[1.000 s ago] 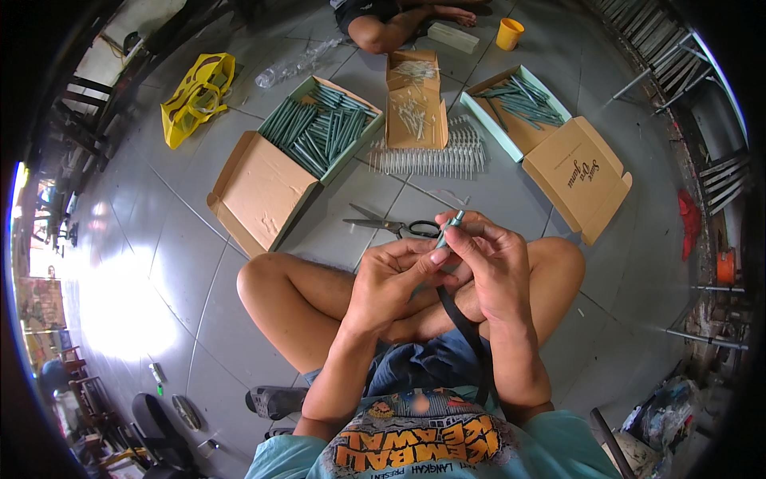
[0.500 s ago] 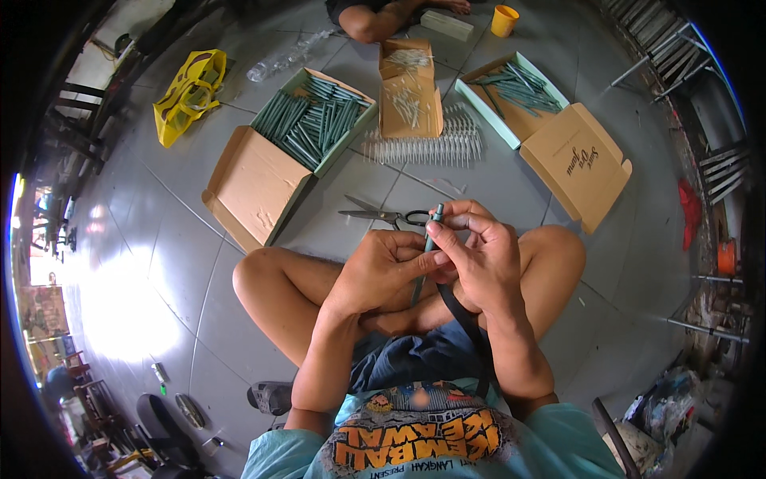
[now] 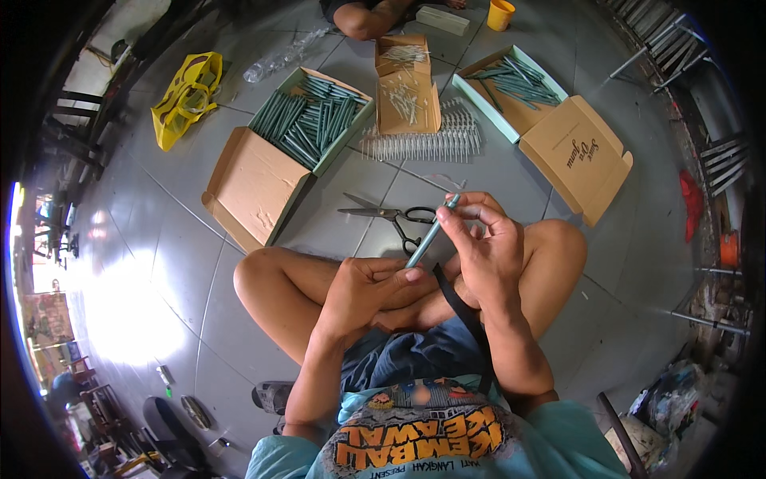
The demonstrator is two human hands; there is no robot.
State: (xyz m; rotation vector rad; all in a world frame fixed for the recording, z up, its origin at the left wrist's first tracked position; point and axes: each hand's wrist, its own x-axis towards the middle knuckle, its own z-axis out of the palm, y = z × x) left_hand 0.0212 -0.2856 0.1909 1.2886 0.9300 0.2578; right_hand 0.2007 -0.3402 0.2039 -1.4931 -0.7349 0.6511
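A slim teal pen (image 3: 428,241) slants between my two hands in front of my crossed legs. My right hand (image 3: 488,249) pinches its upper end between thumb and fingers. At the lower end, the thumb and fingers of my left hand (image 3: 363,289) close on the barrel. Just beyond my hands, dark-handled scissors (image 3: 387,213) lie on the floor with their blades a little apart. To the far left stands a cardboard box (image 3: 259,188) packed with similar teal pens (image 3: 307,120). The box on the right (image 3: 574,160) contains fewer teal pens (image 3: 519,82).
Between the boxes sits a small brown box (image 3: 433,120) of thin white pieces, with a row of clear plastic parts (image 3: 423,144) beside it. A yellow bag (image 3: 187,100), crumpled clear plastic (image 3: 287,56) and an orange cup (image 3: 500,14) lie farther out. Another person's leg (image 3: 359,20) shows at the top.
My left hand has moved down and toward me to the pen's lower end. The pen now tilts more, and more of its barrel shows. My right hand stays at the upper end.
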